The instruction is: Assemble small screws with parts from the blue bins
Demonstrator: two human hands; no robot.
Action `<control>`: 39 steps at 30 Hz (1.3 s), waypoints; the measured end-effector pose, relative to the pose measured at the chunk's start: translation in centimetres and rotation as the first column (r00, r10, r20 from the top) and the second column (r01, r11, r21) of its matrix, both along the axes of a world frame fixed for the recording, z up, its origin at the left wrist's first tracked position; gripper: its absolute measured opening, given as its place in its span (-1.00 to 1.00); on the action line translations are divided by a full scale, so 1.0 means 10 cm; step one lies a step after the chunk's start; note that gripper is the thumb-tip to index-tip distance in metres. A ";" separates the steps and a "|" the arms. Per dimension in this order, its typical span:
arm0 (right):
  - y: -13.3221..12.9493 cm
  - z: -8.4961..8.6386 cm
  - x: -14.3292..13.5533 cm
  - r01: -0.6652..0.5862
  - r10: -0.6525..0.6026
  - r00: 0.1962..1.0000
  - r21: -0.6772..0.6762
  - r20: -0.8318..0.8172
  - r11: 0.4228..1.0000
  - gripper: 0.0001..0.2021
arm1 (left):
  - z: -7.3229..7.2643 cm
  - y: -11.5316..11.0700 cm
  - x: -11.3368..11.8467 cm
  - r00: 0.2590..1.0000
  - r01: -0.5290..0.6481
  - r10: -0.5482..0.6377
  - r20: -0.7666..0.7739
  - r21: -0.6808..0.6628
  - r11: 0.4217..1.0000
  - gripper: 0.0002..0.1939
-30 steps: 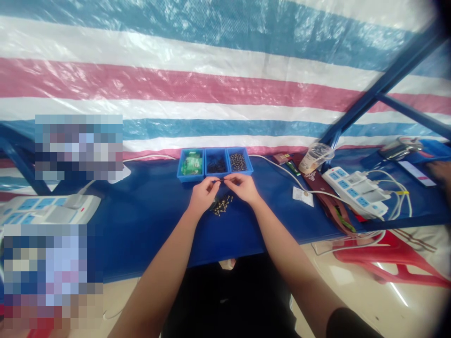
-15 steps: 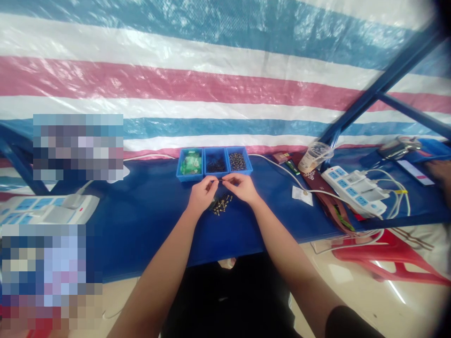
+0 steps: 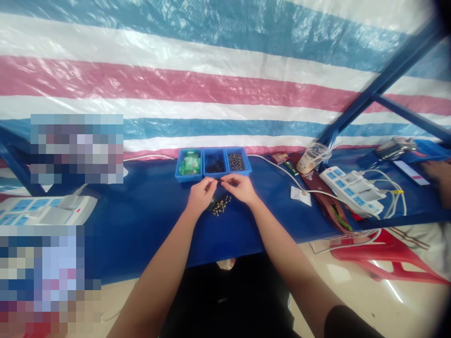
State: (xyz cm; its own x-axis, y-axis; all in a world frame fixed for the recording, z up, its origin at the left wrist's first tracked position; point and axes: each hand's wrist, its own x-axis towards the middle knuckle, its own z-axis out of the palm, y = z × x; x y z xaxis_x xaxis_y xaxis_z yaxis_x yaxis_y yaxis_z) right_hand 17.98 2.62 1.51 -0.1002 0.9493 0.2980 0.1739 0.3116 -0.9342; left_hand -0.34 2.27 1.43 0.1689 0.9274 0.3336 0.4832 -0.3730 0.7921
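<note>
My left hand (image 3: pixel 202 193) and my right hand (image 3: pixel 241 188) meet fingertip to fingertip over the blue table (image 3: pixel 141 225). Both are pinched on a small dark piece (image 3: pixel 219 181), too small to name. Just below them lies a loose pile of brass and dark screw-like parts (image 3: pixel 220 205). Behind my hands stand three joined blue bins: the left bin (image 3: pixel 189 178) holds green and clear packets, the middle bin (image 3: pixel 214 174) dark small parts, the right bin (image 3: pixel 239 172) many metallic small parts.
At the right are a plastic cup (image 3: pixel 313 157), a brown strap (image 3: pixel 322 202), a white packet (image 3: pixel 300 195), a power strip (image 3: pixel 350 191) with cables and a phone (image 3: pixel 411 172). Another person's hand (image 3: pixel 437 171) shows at the right edge. Another power strip (image 3: pixel 82 209) lies left.
The whole view has shifted slightly. My hands keep the same pinched pose above the pile.
</note>
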 end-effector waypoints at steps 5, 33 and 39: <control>0.00 0.02 -0.02 0.025 -0.026 0.998 -0.023 -0.059 0.999 -0.71 | 0.00 0.01 0.00 1.000 0.013 -0.013 -0.018 -0.003 1.000 -0.67; 0.02 0.05 -0.10 -0.132 0.083 0.943 -0.132 -0.323 0.982 -0.68 | -0.03 0.00 0.02 0.999 -0.024 0.029 -0.025 0.170 0.985 -0.71; 0.03 0.08 -0.06 -0.118 0.067 0.949 -0.149 -0.309 0.982 -0.65 | -0.04 0.01 0.01 0.996 -0.083 0.086 -0.015 0.135 0.987 -0.71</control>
State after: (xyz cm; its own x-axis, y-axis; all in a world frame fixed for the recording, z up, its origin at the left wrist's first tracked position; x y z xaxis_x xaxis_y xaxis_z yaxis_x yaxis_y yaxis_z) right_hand 17.42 2.91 2.34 -0.1195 0.9783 0.1693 -0.1458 0.1514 -0.9777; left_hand -0.20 2.32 1.00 0.1004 0.8860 0.4527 0.5336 -0.4320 0.7271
